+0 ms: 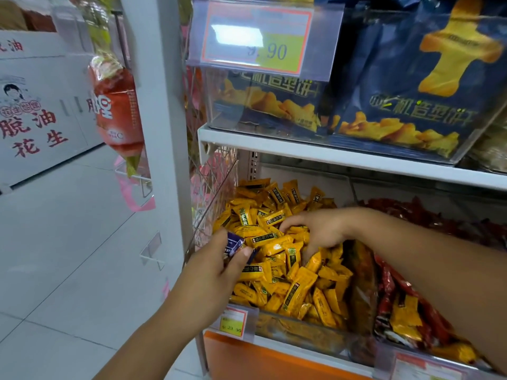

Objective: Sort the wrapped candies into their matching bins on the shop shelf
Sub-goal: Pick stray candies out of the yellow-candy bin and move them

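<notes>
White shelf point(329, 156), clear bin point(304, 329): left hand point(211, 272) pinches purple candy point(233, 246), right hand point(322, 231) grips yellow candies point(277, 248).

The upper price tag point(258, 37) reads 9.90; the white carton point(41, 105) reads 脱油花生.

**Bare hands, bare forearms**

Both my arms are bare all the way back to where they leave the picture. My left hand point(216, 270) is bare, and its thumbnail point(247, 250) looks short and plain, as far as the blur lets me tell. Behind that hand my left forearm point(153, 338) is slim, smooth and uncovered from the wrist back. My right hand point(321, 231) is bare as well, its fingertips out of sight. Behind it my right forearm point(439, 264) is uncovered too, and shows broader.
</notes>
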The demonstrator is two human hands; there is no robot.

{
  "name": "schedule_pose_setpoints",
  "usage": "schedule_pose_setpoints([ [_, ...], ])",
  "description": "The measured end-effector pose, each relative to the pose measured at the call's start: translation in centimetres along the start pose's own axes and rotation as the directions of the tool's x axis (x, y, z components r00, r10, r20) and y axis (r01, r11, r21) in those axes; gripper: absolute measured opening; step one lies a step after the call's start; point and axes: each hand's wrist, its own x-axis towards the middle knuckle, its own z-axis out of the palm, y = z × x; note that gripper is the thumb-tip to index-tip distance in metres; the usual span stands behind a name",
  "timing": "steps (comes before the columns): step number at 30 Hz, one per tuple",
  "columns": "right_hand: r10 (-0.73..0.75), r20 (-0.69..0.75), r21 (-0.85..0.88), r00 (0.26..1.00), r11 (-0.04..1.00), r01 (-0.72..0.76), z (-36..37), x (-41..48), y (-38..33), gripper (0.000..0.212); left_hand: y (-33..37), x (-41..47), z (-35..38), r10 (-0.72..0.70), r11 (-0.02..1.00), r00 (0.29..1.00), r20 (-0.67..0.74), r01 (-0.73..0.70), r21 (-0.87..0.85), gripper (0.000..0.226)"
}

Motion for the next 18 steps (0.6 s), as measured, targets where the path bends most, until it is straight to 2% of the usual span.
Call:
schedule_pose_setpoints([
  [5,0.004,-0.040,0.077,0.999,0.997,-0.001,0.0,-0.6,0.0,0.060,0.0,0.3,0.2,0.011,1.000,1.000,-0.017,-0.011,-0.018,0.026],
  [8,-0.006,-0.070,0.150,0.998,0.989,0.016,0.0,-0.9,0.1,0.059,0.2,0.3,0.2,0.018,0.999,1.000,-0.013,-0.019,-0.037,0.034],
  [12,-0.031,-0.173,0.285,0.984,0.955,0.080,-0.2,-1.3,0.4,0.063,0.3,0.3,0.0,0.013,0.999,0.999,-0.033,-0.014,-0.042,0.033],
  [16,-0.073,-0.172,0.511,0.982,0.846,0.152,-0.3,-1.2,0.9,0.060,0.6,0.2,-0.4,-0.015,0.999,0.999,-0.040,0.013,-0.037,0.021],
  [18,-0.089,-0.233,0.575,0.968,0.791,0.211,-0.5,-1.2,0.9,0.060,0.7,0.2,-0.5,-0.021,0.999,0.998,-0.055,0.019,-0.038,0.018],
])
